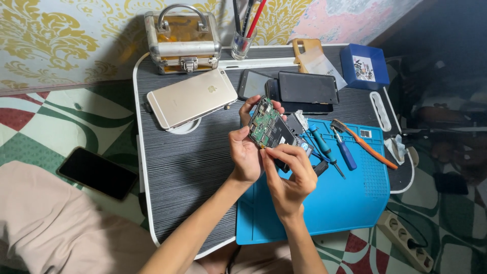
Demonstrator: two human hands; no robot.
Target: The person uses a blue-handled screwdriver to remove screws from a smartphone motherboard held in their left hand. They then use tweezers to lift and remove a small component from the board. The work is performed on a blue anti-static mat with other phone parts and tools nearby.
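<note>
Left hand [245,152] grips opened phone [269,128], fingers curled round its far edge, green board facing up. Right hand [289,175] pinched, fingertips [271,150] on phone's near edge. Phone held above table [193,167], at blue mat's [335,203] left corner. Just right: blue screwdrivers [342,149], orange tool [368,147] on mat. Behind: dark phones [304,89], gold phone [192,97] face down, metal case [182,38], glass [242,45] of pens, blue box [364,66]. Black phone [97,172] on floor, left; power strip [408,241] right.
</note>
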